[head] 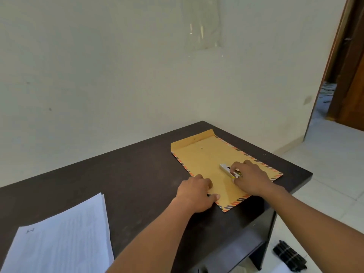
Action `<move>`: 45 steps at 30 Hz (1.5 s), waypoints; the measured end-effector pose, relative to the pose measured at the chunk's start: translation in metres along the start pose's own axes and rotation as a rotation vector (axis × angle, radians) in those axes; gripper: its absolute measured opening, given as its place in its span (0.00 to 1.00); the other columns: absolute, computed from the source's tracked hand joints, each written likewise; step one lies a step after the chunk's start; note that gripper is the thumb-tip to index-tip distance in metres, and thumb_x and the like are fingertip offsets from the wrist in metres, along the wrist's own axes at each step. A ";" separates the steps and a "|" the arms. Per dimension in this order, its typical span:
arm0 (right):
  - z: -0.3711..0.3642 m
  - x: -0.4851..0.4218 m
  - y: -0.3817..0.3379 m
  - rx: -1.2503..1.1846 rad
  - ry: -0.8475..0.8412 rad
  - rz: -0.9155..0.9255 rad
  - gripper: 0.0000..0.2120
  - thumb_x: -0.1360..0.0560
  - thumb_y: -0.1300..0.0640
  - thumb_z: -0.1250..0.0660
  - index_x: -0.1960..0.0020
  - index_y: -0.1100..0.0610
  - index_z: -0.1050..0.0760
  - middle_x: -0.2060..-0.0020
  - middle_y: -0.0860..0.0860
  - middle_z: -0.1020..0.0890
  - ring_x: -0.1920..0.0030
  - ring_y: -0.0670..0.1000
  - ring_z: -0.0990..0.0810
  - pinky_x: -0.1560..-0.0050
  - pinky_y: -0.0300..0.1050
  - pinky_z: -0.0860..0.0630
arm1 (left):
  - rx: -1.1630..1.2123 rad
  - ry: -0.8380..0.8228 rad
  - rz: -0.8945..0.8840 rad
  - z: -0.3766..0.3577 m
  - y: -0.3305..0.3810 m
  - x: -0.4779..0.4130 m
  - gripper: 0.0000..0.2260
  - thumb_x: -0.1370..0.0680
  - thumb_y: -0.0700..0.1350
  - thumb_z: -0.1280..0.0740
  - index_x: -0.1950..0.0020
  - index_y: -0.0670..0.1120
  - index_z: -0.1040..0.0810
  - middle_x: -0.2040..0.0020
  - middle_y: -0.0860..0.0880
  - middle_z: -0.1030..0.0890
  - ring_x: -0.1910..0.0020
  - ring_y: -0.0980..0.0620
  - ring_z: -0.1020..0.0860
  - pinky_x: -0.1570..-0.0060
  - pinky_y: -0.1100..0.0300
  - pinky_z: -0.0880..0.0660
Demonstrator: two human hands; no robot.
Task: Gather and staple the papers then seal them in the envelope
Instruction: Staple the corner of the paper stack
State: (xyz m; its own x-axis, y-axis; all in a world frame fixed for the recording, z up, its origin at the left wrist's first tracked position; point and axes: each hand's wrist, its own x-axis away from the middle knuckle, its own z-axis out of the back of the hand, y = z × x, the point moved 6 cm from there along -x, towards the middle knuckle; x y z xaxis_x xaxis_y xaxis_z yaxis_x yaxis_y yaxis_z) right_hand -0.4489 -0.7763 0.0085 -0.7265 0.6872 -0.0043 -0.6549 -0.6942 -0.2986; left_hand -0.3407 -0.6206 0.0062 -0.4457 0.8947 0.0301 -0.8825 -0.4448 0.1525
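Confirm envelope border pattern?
Envelope: tan, its edges striped diagonally in red and dark blue; head view.

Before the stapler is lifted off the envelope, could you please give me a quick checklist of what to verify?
1. Right hand on the stapler: ok, fingers rest on it; a firm grip cannot be told.
2. Left hand steadying the envelope: ok, it rests on the near edge.
3. Envelope flap open: ok, unfolded at the far end.
4. Papers gathered: ok, stacked at the table's near left, though edges fan slightly.
5. Papers stapled: cannot tell.
6. Stapler loaded: cannot tell.
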 end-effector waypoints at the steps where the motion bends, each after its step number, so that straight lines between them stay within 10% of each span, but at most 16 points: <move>1: -0.003 0.002 -0.013 -0.003 -0.010 0.025 0.12 0.25 0.48 0.34 0.41 0.41 0.28 0.45 0.49 0.28 0.43 0.54 0.26 0.45 0.53 0.25 | -0.007 -0.012 0.018 0.003 -0.008 0.008 0.24 0.23 0.64 0.35 0.33 0.52 0.24 0.38 0.48 0.24 0.39 0.45 0.25 0.41 0.47 0.26; 15: -0.067 0.058 -0.225 -0.016 -0.352 0.345 0.21 0.29 0.46 0.28 0.41 0.48 0.33 0.47 0.51 0.24 0.49 0.52 0.23 0.46 0.52 0.22 | 0.122 -0.079 0.233 0.026 -0.139 0.153 0.21 0.26 0.59 0.27 0.37 0.51 0.20 0.38 0.50 0.23 0.41 0.49 0.25 0.42 0.56 0.26; 32: -0.062 0.069 -0.263 0.085 -0.327 0.314 0.29 0.28 0.41 0.28 0.34 0.50 0.34 0.36 0.53 0.27 0.41 0.55 0.25 0.44 0.49 0.23 | 0.212 0.070 0.250 0.043 -0.169 0.186 0.17 0.24 0.58 0.29 0.40 0.50 0.19 0.41 0.49 0.20 0.47 0.51 0.21 0.46 0.56 0.22; 36: -0.047 0.071 -0.322 -0.105 -0.211 0.369 0.21 0.24 0.44 0.31 0.37 0.56 0.27 0.38 0.56 0.22 0.40 0.56 0.22 0.43 0.50 0.23 | 0.148 0.354 0.482 0.080 -0.226 0.224 0.16 0.23 0.60 0.32 0.39 0.53 0.21 0.36 0.52 0.24 0.39 0.50 0.24 0.43 0.56 0.25; 40: -0.073 0.080 -0.385 -0.138 -0.256 0.406 0.12 0.21 0.50 0.34 0.58 0.56 0.28 0.66 0.51 0.27 0.68 0.48 0.26 0.68 0.38 0.30 | 0.231 0.413 0.889 0.082 -0.315 0.285 0.22 0.21 0.57 0.33 0.31 0.49 0.29 0.34 0.45 0.26 0.38 0.45 0.25 0.43 0.49 0.23; 45: -0.118 0.076 -0.409 -0.024 -0.241 0.331 0.16 0.24 0.55 0.33 0.38 0.59 0.27 0.54 0.52 0.21 0.54 0.51 0.19 0.62 0.40 0.26 | 0.446 0.302 1.066 0.054 -0.355 0.320 0.25 0.21 0.51 0.31 0.28 0.42 0.33 0.43 0.47 0.24 0.51 0.50 0.26 0.56 0.59 0.29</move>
State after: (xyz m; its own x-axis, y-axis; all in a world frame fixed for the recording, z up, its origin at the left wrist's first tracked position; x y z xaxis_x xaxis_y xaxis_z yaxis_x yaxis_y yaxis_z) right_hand -0.2116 -0.4154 0.0181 -0.9271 0.3554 0.1187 -0.3743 -0.8623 -0.3411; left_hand -0.1618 -0.1737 0.0154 -0.9921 0.0107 0.1250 0.0567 -0.8504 0.5231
